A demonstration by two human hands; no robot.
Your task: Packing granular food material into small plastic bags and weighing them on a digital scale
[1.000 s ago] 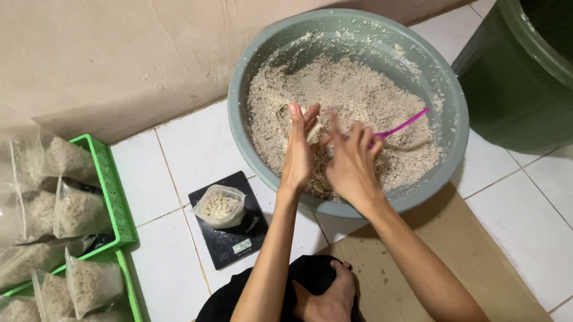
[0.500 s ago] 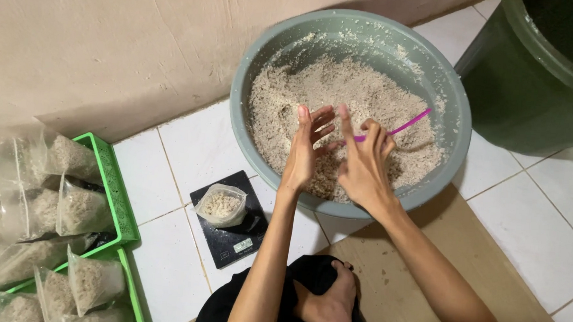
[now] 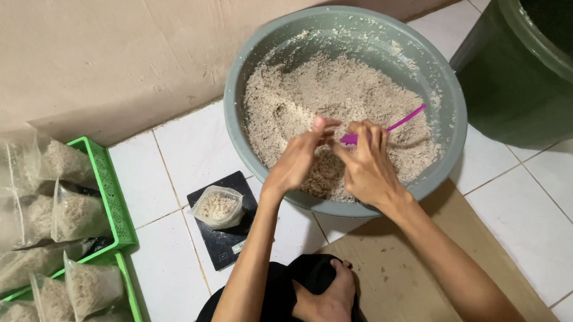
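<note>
Both hands meet over the near side of the grey basin, just above the pale grainy mix: the right hand is curled around a pink spoon, while the left hand pinches thumb to fingertips beside it. Down on the tiled floor, a small filled bag sits on the black scale near the basin's left rim, with a green crate of filled bags at the left edge.

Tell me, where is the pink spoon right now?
In the head view the pink spoon is inside the grey basin, over the grainy mix, its bowl end under the right hand, handle pointing up and right.
</note>
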